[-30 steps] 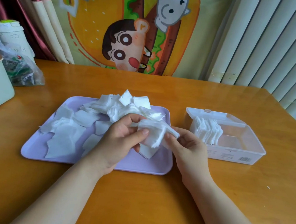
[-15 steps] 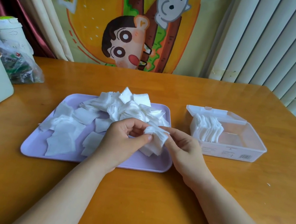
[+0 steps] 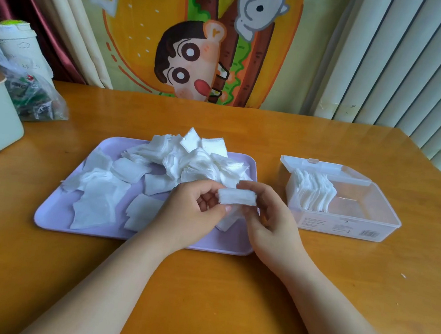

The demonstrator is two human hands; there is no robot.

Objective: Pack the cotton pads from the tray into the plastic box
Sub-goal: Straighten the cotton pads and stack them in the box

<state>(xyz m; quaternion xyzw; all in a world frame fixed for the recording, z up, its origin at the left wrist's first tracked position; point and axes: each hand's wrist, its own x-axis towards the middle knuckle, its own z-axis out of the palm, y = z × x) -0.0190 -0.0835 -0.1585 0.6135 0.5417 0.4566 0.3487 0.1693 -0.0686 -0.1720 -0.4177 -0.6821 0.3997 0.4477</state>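
pads [image 3: 96,200] lie scattered over the purple tray [image 3: 53,214], heaped toward the back. left hand [image 3: 190,212] pinches one end of a small stack [image 3: 238,197], right hand [image 3: 270,221] pinches the other, just above the tray's right end. i'd square the edges first, keep the pinch firm so nothing slips out, then stand it next to the row [image 3: 314,194] already in the plastic box [image 3: 357,230] on the right.

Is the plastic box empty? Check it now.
No, a row of cotton pads stands on edge at the left end of the plastic box.
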